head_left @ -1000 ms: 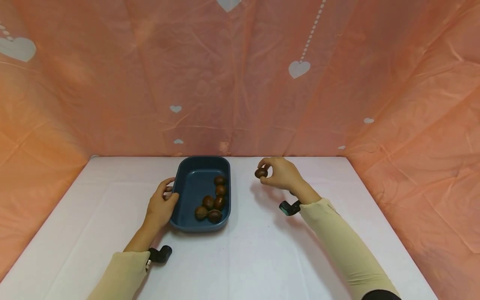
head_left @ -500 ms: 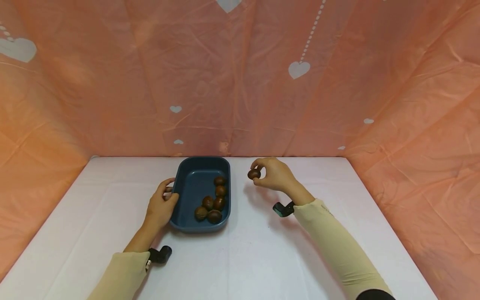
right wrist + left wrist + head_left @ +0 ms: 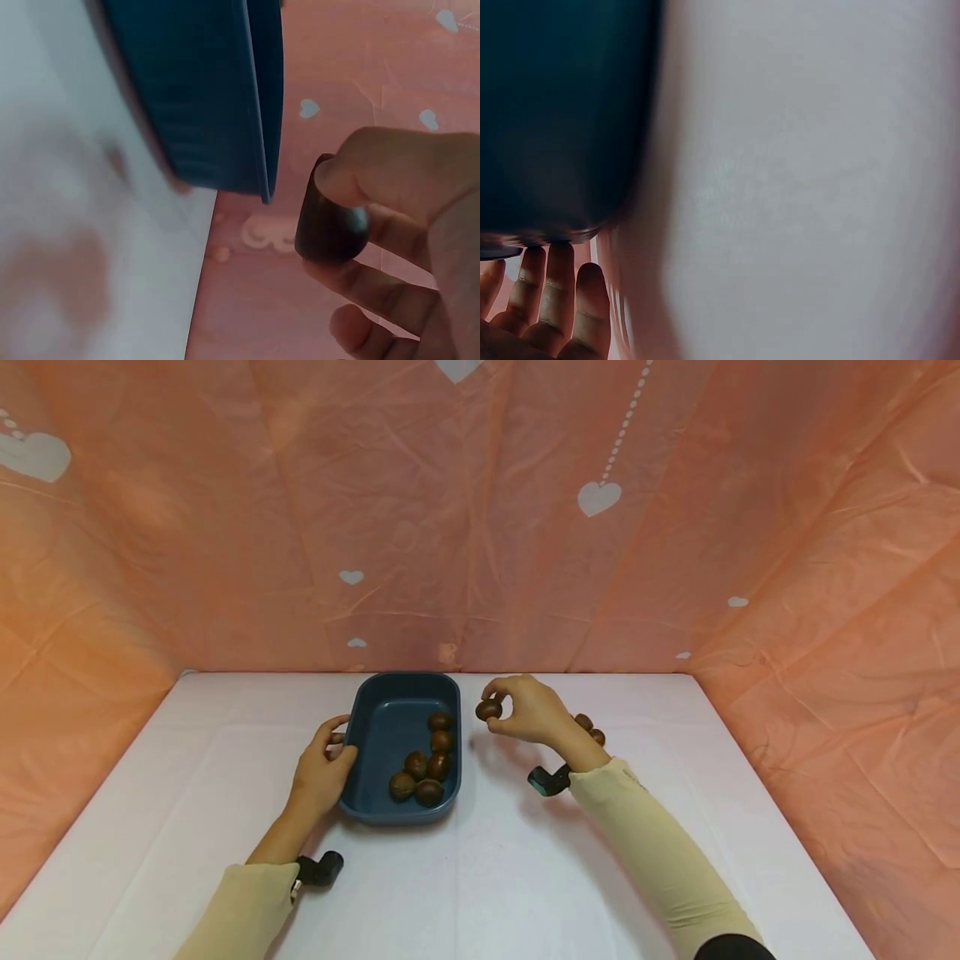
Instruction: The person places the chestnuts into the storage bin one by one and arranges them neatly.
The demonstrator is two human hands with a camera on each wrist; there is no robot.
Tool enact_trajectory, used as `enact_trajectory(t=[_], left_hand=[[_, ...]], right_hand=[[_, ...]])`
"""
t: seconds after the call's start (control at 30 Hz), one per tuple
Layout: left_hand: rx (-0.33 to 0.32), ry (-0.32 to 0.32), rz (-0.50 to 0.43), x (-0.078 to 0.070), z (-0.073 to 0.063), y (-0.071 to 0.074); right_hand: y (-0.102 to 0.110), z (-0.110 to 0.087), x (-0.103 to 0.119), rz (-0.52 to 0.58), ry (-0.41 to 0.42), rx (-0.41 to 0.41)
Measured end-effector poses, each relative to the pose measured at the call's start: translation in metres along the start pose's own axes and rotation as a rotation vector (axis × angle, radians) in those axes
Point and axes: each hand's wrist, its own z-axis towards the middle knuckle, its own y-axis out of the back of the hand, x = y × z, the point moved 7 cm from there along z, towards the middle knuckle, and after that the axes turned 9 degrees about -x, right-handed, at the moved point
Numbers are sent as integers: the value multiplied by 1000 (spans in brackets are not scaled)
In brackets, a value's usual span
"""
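A dark blue tray (image 3: 382,731) sits on the white table (image 3: 487,860) with several brown chestnuts (image 3: 429,766) along its right side. My left hand (image 3: 321,774) holds the tray's left rim, thumb over the edge; its fingers (image 3: 547,296) lie under the tray (image 3: 555,112) in the left wrist view. My right hand (image 3: 525,710) pinches one chestnut (image 3: 488,709) in the air just right of the tray. In the right wrist view that chestnut (image 3: 328,221) sits between thumb and fingers, near the tray's wall (image 3: 217,97).
Two more chestnuts (image 3: 589,727) lie on the table behind my right wrist. A pink plastic backdrop (image 3: 480,510) with white hearts closes the table at the back and both sides. Small black cameras (image 3: 321,868) are strapped at both wrists.
My right hand has carried the pinched chestnut leftward toward the tray. The two chestnuts behind its wrist have come into sight. The left hand and tray have stayed put.
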Motion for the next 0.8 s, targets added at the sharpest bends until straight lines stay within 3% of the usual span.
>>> enact_trajectory(t=[0.3,0.8], left_hand=[[4,-6,0,-1,1,1],[30,-5,13,-1,-1,-1]], right_hand=[[-16,8,17,30,41,9],[-44,11,50,109,215,67]])
